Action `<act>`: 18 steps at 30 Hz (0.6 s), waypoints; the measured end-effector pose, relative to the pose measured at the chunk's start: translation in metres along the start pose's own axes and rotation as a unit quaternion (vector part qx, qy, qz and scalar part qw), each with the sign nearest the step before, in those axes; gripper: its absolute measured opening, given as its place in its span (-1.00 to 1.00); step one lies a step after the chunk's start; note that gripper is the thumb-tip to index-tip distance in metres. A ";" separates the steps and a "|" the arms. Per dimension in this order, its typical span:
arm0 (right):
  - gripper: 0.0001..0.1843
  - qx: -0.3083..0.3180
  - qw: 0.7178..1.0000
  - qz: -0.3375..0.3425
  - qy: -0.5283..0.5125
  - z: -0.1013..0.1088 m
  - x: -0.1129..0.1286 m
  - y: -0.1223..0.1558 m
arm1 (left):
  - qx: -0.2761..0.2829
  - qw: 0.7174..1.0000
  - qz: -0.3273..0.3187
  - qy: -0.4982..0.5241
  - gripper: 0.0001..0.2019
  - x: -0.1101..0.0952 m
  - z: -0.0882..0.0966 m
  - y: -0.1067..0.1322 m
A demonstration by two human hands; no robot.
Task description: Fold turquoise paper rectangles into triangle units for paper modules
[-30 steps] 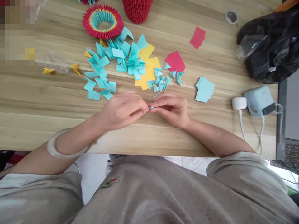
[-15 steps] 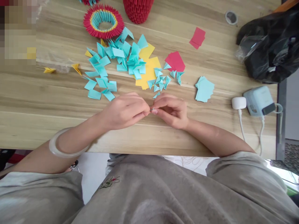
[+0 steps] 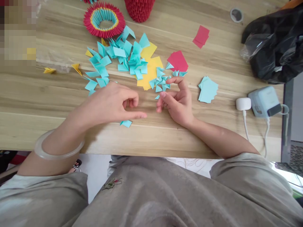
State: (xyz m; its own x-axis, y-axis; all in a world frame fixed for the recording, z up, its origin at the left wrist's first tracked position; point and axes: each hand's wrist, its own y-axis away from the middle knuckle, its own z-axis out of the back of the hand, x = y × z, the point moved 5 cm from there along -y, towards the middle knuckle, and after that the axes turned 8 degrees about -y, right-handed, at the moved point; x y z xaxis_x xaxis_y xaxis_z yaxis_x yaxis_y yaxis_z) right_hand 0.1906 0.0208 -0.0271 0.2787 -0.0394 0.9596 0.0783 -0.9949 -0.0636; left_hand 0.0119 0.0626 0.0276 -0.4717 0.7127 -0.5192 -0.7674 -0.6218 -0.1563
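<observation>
My left hand is above the table, its thumb and fingers parted with nothing between them. Just below its thumb lies a folded blue paper piece. Part of a group of folded blue papers is covered by this hand. My right hand has its fingers curved and spread apart, and I see nothing in them. Its fingertips are beside a cluster of small folded blue paper triangles. Beyond both hands is a heap of folded blue papers, partly over yellow paper sheets.
At the back stand a red, yellow and blue paper ring and a red folded-paper vessel. Red papers and a blue paper stack lie to the right, near a white charger, a pale blue box and a black plastic bag.
My hands were pinched together at the fingertips around something tiny. Now they are apart and opened. My left hand has moved left, uncovering the blue piece under it; the small triangles have shifted slightly.
</observation>
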 end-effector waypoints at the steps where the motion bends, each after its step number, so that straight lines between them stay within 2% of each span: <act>1: -0.65 0.016 1.000 -0.003 0.008 -0.003 0.003 0.002 | 0.026 1.000 -0.005 -0.007 -0.57 0.002 -0.001 0.002; 4: -0.76 0.079 0.996 0.012 0.037 -0.012 0.011 0.008 | 0.102 0.995 -0.018 -0.004 -0.58 0.008 -0.004 0.007; 6: -0.81 0.123 0.990 0.036 0.062 -0.018 0.015 0.011 | 0.154 0.988 -0.023 0.012 -0.70 0.012 -0.007 0.009; 8: -0.86 0.153 0.982 0.065 0.089 -0.021 0.017 0.013 | 0.170 0.984 -0.014 0.044 -0.82 0.016 -0.009 0.009; 10: -0.88 0.168 0.974 0.097 0.118 -0.022 0.019 0.014 | 0.148 0.986 0.000 0.082 -0.88 0.019 -0.008 0.007; 14: -0.92 0.190 0.950 0.158 0.191 -0.025 0.024 0.014 | 0.056 0.988 0.048 0.137 -0.86 0.016 -0.006 0.002; 18: -0.77 0.226 0.929 0.191 0.221 -0.028 0.025 0.017 | -0.014 0.960 0.103 0.260 -0.82 0.007 -0.012 0.000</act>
State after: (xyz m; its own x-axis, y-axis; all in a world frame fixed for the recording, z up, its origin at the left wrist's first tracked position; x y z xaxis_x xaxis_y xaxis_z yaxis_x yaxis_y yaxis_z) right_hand 0.1722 0.0006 0.0038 -0.0445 -0.5150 0.8560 0.4768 -0.7640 -0.4348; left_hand 0.0141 0.0633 0.0137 -0.3257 0.3200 -0.8897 -0.6665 -0.7451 -0.0240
